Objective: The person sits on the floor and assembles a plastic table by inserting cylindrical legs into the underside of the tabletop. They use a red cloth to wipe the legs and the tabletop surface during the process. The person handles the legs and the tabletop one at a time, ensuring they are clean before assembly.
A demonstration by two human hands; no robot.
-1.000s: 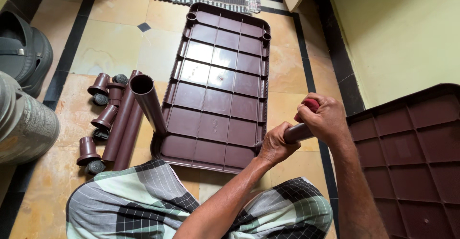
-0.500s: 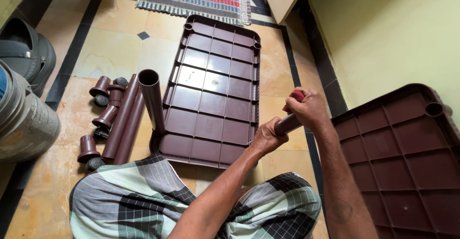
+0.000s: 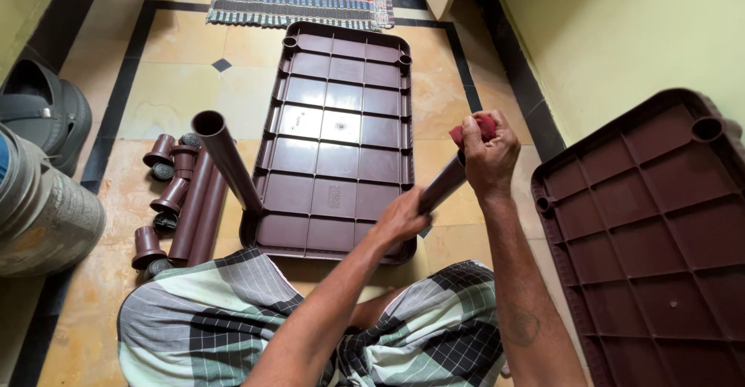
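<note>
Left hand (image 3: 400, 218) grips brown pipe (image 3: 441, 187) | right hand (image 3: 489, 154) clutches red cloth (image 3: 475, 129), seemingly at pipe's end

Right shelf panel (image 3: 660, 255) cut off

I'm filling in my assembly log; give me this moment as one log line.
left hand: grips brown pipe | right hand: presses red cloth on pipe's top end | ribbed brown panel: flat on floor, another pipe fitted in its corner
</note>
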